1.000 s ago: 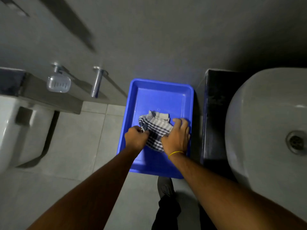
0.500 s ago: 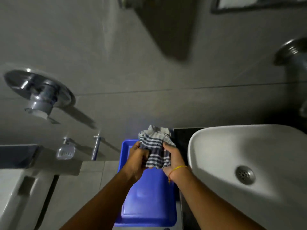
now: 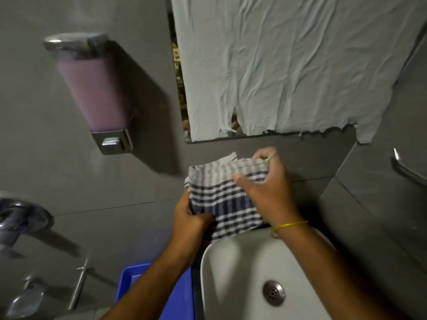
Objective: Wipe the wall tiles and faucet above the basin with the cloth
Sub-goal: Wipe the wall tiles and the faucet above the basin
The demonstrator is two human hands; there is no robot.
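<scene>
The checked cloth point(image 3: 225, 199) was held up against the grey wall tiles point(image 3: 129, 188) just above the back rim of the basin point(image 3: 233, 269), below the mirror point(image 3: 182, 105). It hung roughly flat, its long side running from the upper right down to the lower left, with its bottom edge drooping to the basin's rim. The left hand point(image 3: 190, 221) had its fingers curled tight around the cloth's lower left edge. The right hand point(image 3: 269, 192) lay over the upper right part, thumb spread across the front and fingers pinching the top corner; a yellow band point(image 3: 288, 226) circled that wrist.

The basin held nothing but its metal drain point(image 3: 273, 292). A blue tub point(image 3: 129, 280) sat low to the left of it, mostly hidden behind the left forearm, so its contents could not be told. A soap dispenser point(image 3: 92, 88) on the wall was filled with pink liquid. Crumpled pale paper point(image 3: 295, 65) covered most of the mirror. A blurred tap fitting point(image 3: 16, 224) was cut off at the left edge, and a metal bar point(image 3: 406, 167) at the right.
</scene>
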